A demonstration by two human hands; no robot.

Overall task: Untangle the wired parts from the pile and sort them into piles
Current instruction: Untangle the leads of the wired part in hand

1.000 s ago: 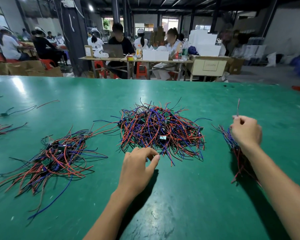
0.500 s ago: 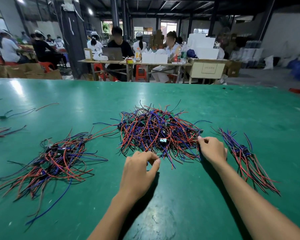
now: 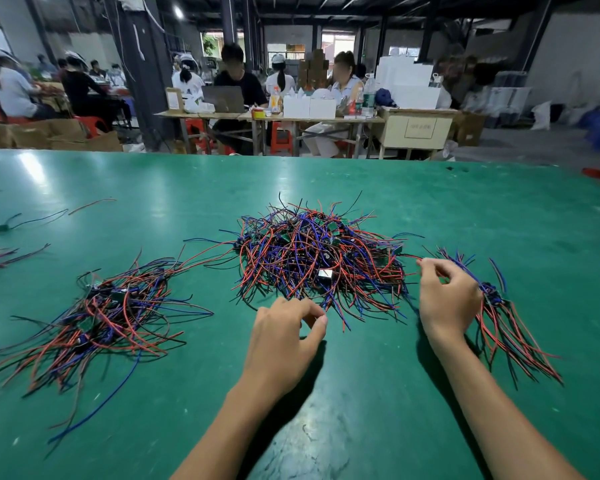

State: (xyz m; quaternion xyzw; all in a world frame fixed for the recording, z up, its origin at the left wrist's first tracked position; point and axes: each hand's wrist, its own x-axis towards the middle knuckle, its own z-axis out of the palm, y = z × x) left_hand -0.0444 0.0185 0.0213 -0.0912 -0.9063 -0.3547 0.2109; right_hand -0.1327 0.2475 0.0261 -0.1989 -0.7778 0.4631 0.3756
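Observation:
A big tangled pile of red, blue and black wired parts [image 3: 319, 261] lies mid-table on the green table [image 3: 378, 393]. A looser sorted pile [image 3: 111, 306] lies to the left, and a narrow bundle [image 3: 510, 327] to the right. My left hand [image 3: 284, 341] rests at the big pile's front edge with curled fingers, its thumb tip close to the index tip; whether a wire is between them is hidden. My right hand [image 3: 447, 299] is at the big pile's right edge and pinches a red wire [image 3: 411, 258] that leads into it. This hand partly covers the right bundle.
A few stray wired parts [image 3: 4, 226] lie at the far left edge of the table. Beyond the table's far edge, several people sit at tables [image 3: 271, 116] with boxes and bottles. Cardboard boxes [image 3: 66, 136] stand at the back left.
My right hand came from the right bundle to the big pile's right edge and took hold of a red wire. My left hand stayed at the pile's front edge.

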